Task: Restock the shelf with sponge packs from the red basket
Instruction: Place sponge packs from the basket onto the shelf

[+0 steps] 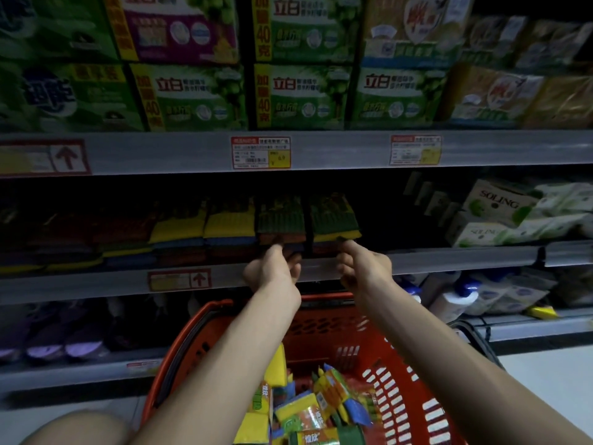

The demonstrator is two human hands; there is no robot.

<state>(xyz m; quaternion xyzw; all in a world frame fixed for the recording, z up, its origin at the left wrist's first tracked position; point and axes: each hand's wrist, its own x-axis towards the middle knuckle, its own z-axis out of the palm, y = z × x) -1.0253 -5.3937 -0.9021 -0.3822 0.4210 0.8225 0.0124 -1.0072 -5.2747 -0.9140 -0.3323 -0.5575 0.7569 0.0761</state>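
Observation:
Two sponge packs stand side by side at the front of the dim middle shelf (pixel 449 256): a left sponge pack (pixel 280 220) and a right sponge pack (pixel 333 216), both green-topped. My left hand (pixel 272 269) pinches the lower edge of the left pack, fingers curled. At the lower edge of the right pack, my right hand (pixel 364 264) pinches too, its index finger stretched out to it. More sponge packs (pixel 205 229) fill the row to the left. Below my forearms the red basket (pixel 401 396) holds several loose sponge packs (pixel 308 409).
Green detergent boxes (pixel 298 97) are stacked on the shelf above, with price tags (pixel 260 153) on its edge. White SOLING boxes (pixel 494 210) stand right of the sponges. White bottles (pixel 452 300) occupy the lower right shelf and purple items (pixel 51 342) the lower left.

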